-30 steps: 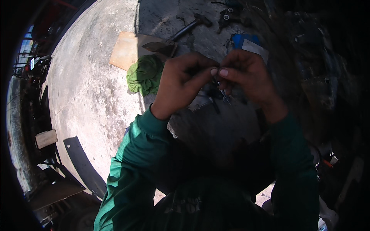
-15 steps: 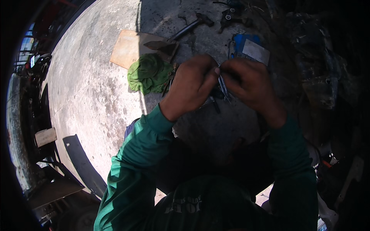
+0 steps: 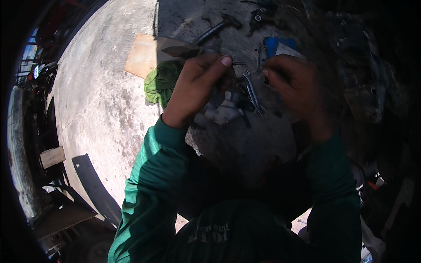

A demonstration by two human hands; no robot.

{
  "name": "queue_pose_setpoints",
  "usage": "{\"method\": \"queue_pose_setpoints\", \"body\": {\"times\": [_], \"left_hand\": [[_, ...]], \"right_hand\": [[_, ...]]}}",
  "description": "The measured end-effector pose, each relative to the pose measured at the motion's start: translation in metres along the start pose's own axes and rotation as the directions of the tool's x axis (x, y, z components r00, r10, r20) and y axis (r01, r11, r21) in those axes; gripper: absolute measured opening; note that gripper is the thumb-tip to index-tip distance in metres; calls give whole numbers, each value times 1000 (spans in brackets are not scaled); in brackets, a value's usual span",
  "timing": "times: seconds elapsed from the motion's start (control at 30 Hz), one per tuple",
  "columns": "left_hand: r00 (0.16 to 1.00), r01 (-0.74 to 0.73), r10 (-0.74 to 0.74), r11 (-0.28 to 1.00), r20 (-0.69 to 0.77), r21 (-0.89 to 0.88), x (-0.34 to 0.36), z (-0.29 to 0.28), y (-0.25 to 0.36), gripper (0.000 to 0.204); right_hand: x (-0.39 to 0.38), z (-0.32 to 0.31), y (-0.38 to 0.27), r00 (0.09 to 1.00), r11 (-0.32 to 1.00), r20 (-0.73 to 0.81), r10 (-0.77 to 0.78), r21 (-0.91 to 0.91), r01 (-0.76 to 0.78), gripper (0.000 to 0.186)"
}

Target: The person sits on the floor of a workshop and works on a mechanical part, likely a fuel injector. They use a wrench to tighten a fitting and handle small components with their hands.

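My left hand [image 3: 199, 81] is closed, with thumb and forefinger pinched on a small dark bolt-like rod [image 3: 239, 64] that sticks out to the right. Across a short gap, my right hand [image 3: 293, 81] is curled with thumb and fingertips close together; whether anything sits between them is too dark to see. Below and between the hands, a grey cast metal part [image 3: 227, 110] rests on the concrete. Beside it lie slim metal wrenches [image 3: 251, 91]. A green cloth [image 3: 158, 83] is partly hidden behind my left hand.
Farther off, a hammer [image 3: 218, 29] lies past a brown board [image 3: 141, 55]. A dark metal assembly [image 3: 259, 21] is at the far edge. A blue item with a pale card [image 3: 287, 50] lies beyond my right hand. A wooden block [image 3: 52, 157] stands far left.
My hands have moved apart from where they met; the left shifted left and the right moved slightly right. The rod, the wrenches and the cast part between them now show.
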State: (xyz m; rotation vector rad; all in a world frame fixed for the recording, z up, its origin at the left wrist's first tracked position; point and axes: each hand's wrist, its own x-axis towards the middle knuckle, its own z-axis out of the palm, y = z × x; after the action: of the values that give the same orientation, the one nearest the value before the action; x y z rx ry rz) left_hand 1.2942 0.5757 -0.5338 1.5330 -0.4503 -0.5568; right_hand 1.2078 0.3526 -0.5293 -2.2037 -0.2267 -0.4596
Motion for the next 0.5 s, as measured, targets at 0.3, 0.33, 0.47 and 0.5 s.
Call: {"method": "queue_pose_setpoints", "body": {"times": [0.3, 0.33, 0.47, 0.5], "left_hand": [[993, -98, 117, 903, -22, 419, -11, -14, -8, 20], [994, -88, 112, 875, -21, 476, -16, -15, -7, 19], [979, -197, 182, 739, 91, 644, -45, -17, -2, 13], [980, -196, 165, 739, 108, 645, -54, -18, -1, 12]], "right_hand": [[7, -40, 36, 935, 906, 134, 327, 237, -351, 20], [5, -40, 40, 934, 909, 183, 307, 233, -345, 20], [-7, -19, 97, 883, 878, 285, 373, 199, -436, 18], [-11, -13, 118, 856, 863, 303, 419, 162, -479, 18]]}}
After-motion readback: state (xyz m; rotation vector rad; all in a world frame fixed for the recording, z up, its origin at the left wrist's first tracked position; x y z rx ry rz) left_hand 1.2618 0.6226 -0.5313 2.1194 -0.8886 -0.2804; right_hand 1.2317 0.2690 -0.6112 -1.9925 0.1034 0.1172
